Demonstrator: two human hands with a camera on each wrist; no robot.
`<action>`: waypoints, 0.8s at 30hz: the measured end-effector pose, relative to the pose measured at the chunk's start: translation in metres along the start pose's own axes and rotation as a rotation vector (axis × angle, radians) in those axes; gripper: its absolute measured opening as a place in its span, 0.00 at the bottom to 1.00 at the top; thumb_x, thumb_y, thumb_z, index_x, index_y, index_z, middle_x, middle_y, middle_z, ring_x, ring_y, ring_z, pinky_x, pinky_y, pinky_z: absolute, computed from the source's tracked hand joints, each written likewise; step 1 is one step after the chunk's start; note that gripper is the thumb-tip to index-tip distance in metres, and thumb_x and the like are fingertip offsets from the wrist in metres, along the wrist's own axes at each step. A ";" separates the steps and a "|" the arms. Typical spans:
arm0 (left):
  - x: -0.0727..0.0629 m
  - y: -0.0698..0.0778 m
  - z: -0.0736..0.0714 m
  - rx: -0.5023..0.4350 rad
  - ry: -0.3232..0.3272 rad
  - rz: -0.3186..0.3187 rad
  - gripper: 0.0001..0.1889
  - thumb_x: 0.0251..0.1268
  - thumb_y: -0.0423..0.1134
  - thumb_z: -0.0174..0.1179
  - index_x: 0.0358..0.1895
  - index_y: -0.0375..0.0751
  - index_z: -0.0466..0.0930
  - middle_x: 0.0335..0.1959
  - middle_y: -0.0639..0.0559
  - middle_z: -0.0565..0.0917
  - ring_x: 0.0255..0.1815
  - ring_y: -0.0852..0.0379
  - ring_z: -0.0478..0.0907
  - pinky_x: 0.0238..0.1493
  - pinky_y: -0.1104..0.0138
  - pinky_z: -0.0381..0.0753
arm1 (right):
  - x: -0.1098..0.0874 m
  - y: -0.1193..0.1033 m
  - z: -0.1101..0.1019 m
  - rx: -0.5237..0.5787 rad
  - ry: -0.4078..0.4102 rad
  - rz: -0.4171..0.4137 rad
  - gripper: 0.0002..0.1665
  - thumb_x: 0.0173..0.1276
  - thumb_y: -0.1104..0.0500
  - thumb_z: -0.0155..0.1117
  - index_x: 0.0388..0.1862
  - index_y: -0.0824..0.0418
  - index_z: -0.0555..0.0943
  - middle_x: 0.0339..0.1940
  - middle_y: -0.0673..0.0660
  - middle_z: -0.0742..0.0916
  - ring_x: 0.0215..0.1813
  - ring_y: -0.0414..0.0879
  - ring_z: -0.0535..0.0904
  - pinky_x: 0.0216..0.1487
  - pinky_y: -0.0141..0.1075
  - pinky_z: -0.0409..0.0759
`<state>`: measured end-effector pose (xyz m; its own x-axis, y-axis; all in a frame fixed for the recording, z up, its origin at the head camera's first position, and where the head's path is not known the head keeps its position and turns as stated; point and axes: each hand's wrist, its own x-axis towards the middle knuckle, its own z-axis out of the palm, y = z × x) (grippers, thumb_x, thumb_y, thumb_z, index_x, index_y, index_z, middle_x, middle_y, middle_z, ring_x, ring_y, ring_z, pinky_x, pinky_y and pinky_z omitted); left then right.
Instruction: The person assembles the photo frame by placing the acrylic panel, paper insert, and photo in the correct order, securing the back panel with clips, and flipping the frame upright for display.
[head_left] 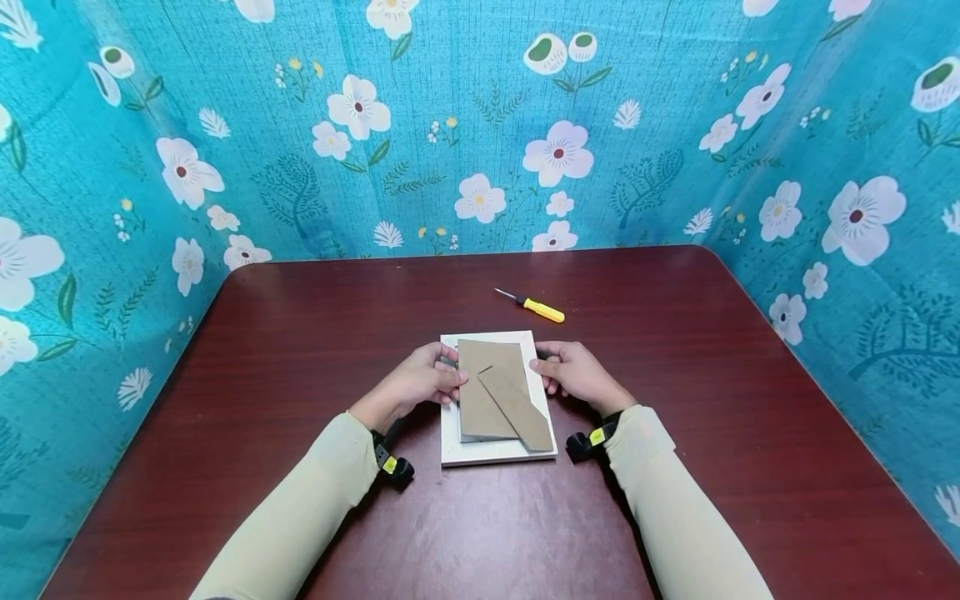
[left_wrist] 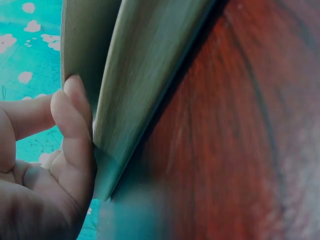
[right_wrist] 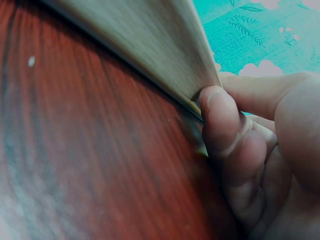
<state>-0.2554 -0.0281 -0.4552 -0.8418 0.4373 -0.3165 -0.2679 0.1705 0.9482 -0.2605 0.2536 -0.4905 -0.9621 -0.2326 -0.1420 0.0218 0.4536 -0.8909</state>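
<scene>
A white photo frame (head_left: 487, 455) lies face down on the table, its wood-grained side edge (right_wrist: 145, 35) showing in the right wrist view. Over its back sits a brown backing board (head_left: 477, 417) with a slanted stand leg (head_left: 519, 412). My left hand (head_left: 416, 382) pinches the board's left edge between thumb and fingers. A gap shows between board (left_wrist: 82, 40) and frame (left_wrist: 145, 65) in the left wrist view, so that edge is raised. At the frame's right edge, my right hand (head_left: 579, 377) grips the rim, thumb on top and fingers curled at the side.
A screwdriver (head_left: 542, 309) with a yellow handle lies behind the frame, tip toward the left. The dark red wooden table (head_left: 315, 333) ends at a blue flowered curtain (head_left: 442, 108) at the back and sides. Each wrist wears a black camera strap.
</scene>
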 end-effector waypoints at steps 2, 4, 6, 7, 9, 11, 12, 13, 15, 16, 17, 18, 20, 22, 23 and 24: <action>0.000 0.000 0.000 0.028 0.006 0.006 0.19 0.65 0.27 0.60 0.55 0.30 0.63 0.30 0.45 0.82 0.22 0.56 0.79 0.23 0.68 0.77 | 0.000 0.000 0.000 -0.002 0.002 0.004 0.27 0.71 0.55 0.63 0.65 0.64 0.74 0.19 0.56 0.81 0.20 0.47 0.77 0.18 0.36 0.72; -0.001 0.000 0.000 0.074 0.018 0.015 0.19 0.65 0.28 0.61 0.55 0.31 0.65 0.30 0.44 0.82 0.21 0.55 0.79 0.24 0.67 0.78 | 0.000 0.000 0.000 -0.006 0.004 0.004 0.26 0.71 0.55 0.63 0.65 0.64 0.74 0.19 0.56 0.81 0.20 0.47 0.77 0.18 0.35 0.72; -0.002 0.000 0.001 0.148 0.038 0.030 0.19 0.66 0.31 0.62 0.55 0.31 0.66 0.29 0.44 0.83 0.21 0.54 0.79 0.24 0.65 0.80 | 0.001 0.000 0.000 -0.006 0.009 0.006 0.26 0.71 0.55 0.63 0.64 0.63 0.74 0.19 0.56 0.81 0.20 0.47 0.77 0.18 0.35 0.72; -0.003 0.001 0.001 0.189 0.048 0.038 0.19 0.66 0.32 0.62 0.56 0.32 0.67 0.28 0.44 0.83 0.21 0.54 0.80 0.24 0.64 0.80 | 0.001 0.000 0.000 -0.007 0.010 0.005 0.26 0.71 0.55 0.62 0.64 0.63 0.74 0.19 0.56 0.81 0.21 0.47 0.77 0.18 0.35 0.72; -0.005 0.002 0.002 0.275 0.071 0.055 0.19 0.66 0.34 0.62 0.56 0.32 0.68 0.27 0.44 0.83 0.21 0.53 0.80 0.25 0.62 0.81 | 0.000 0.000 0.001 -0.009 0.008 0.002 0.26 0.71 0.55 0.62 0.65 0.64 0.74 0.19 0.56 0.81 0.21 0.47 0.77 0.18 0.35 0.72; -0.007 0.003 0.002 0.359 0.088 0.071 0.20 0.66 0.36 0.63 0.57 0.31 0.70 0.25 0.45 0.83 0.20 0.54 0.80 0.24 0.62 0.81 | 0.000 0.000 0.001 -0.010 0.008 0.001 0.26 0.71 0.55 0.63 0.64 0.64 0.74 0.19 0.56 0.81 0.20 0.46 0.77 0.18 0.35 0.72; -0.007 0.003 0.002 0.388 0.090 0.074 0.21 0.66 0.36 0.63 0.57 0.31 0.70 0.24 0.46 0.82 0.20 0.54 0.79 0.24 0.62 0.81 | 0.000 0.000 0.001 -0.009 0.006 -0.001 0.26 0.71 0.55 0.63 0.65 0.64 0.74 0.19 0.56 0.81 0.20 0.46 0.77 0.18 0.35 0.72; -0.008 0.004 0.002 0.412 0.091 0.077 0.22 0.65 0.36 0.64 0.57 0.30 0.70 0.23 0.46 0.82 0.19 0.55 0.79 0.23 0.63 0.81 | 0.000 0.000 0.001 -0.009 0.005 -0.002 0.26 0.71 0.55 0.63 0.65 0.64 0.74 0.19 0.56 0.81 0.20 0.46 0.77 0.18 0.35 0.72; -0.009 0.004 0.002 0.450 0.088 0.078 0.24 0.63 0.37 0.66 0.59 0.29 0.70 0.22 0.47 0.82 0.18 0.56 0.78 0.22 0.63 0.80 | 0.000 0.000 0.001 -0.006 0.004 -0.002 0.27 0.71 0.55 0.63 0.64 0.64 0.74 0.18 0.55 0.81 0.20 0.46 0.77 0.18 0.35 0.72; -0.009 0.004 0.002 0.465 0.084 0.080 0.26 0.62 0.37 0.66 0.59 0.28 0.70 0.21 0.47 0.81 0.18 0.56 0.78 0.22 0.64 0.79 | 0.000 -0.001 0.001 -0.006 0.002 -0.003 0.27 0.71 0.55 0.63 0.65 0.65 0.74 0.18 0.55 0.81 0.20 0.46 0.77 0.18 0.35 0.72; -0.010 0.005 0.002 0.477 0.079 0.080 0.27 0.61 0.36 0.67 0.60 0.28 0.70 0.21 0.47 0.81 0.17 0.56 0.77 0.22 0.64 0.79 | 0.000 -0.001 0.001 -0.005 0.001 -0.004 0.27 0.71 0.55 0.63 0.65 0.65 0.74 0.18 0.55 0.81 0.20 0.46 0.77 0.18 0.35 0.72; -0.010 0.005 0.003 0.487 0.075 0.080 0.29 0.60 0.36 0.68 0.62 0.28 0.69 0.21 0.48 0.81 0.17 0.56 0.77 0.22 0.63 0.79 | 0.000 -0.001 0.001 -0.004 0.002 -0.003 0.27 0.71 0.55 0.63 0.65 0.65 0.74 0.18 0.55 0.81 0.20 0.46 0.77 0.18 0.35 0.72; -0.011 0.006 0.003 0.516 0.074 0.085 0.31 0.58 0.36 0.69 0.63 0.28 0.68 0.20 0.48 0.81 0.16 0.56 0.77 0.22 0.63 0.79 | 0.000 -0.001 0.001 -0.001 0.004 -0.002 0.27 0.71 0.55 0.63 0.65 0.65 0.74 0.18 0.55 0.81 0.20 0.46 0.77 0.18 0.35 0.72; -0.012 0.007 0.003 0.555 0.078 0.087 0.33 0.57 0.36 0.70 0.64 0.29 0.68 0.21 0.49 0.80 0.17 0.56 0.77 0.22 0.64 0.78 | 0.000 -0.001 0.001 0.000 0.005 0.000 0.27 0.71 0.56 0.63 0.65 0.65 0.74 0.18 0.55 0.81 0.20 0.46 0.77 0.18 0.35 0.72; -0.013 0.008 0.004 0.569 0.080 0.085 0.33 0.57 0.37 0.70 0.65 0.29 0.68 0.21 0.49 0.80 0.17 0.56 0.77 0.23 0.64 0.78 | 0.000 -0.002 0.001 0.002 0.004 0.001 0.27 0.71 0.56 0.63 0.65 0.65 0.74 0.18 0.55 0.80 0.20 0.46 0.77 0.18 0.35 0.72; -0.013 0.009 0.004 0.581 0.084 0.082 0.34 0.57 0.37 0.70 0.65 0.30 0.68 0.21 0.49 0.80 0.17 0.56 0.77 0.23 0.64 0.77 | 0.000 -0.002 0.001 0.004 0.003 0.003 0.27 0.71 0.56 0.63 0.65 0.65 0.74 0.18 0.55 0.80 0.20 0.46 0.77 0.18 0.35 0.72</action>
<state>-0.2451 -0.0288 -0.4431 -0.8892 0.4026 -0.2170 0.0807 0.6051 0.7920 -0.2605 0.2520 -0.4894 -0.9629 -0.2288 -0.1431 0.0256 0.4505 -0.8924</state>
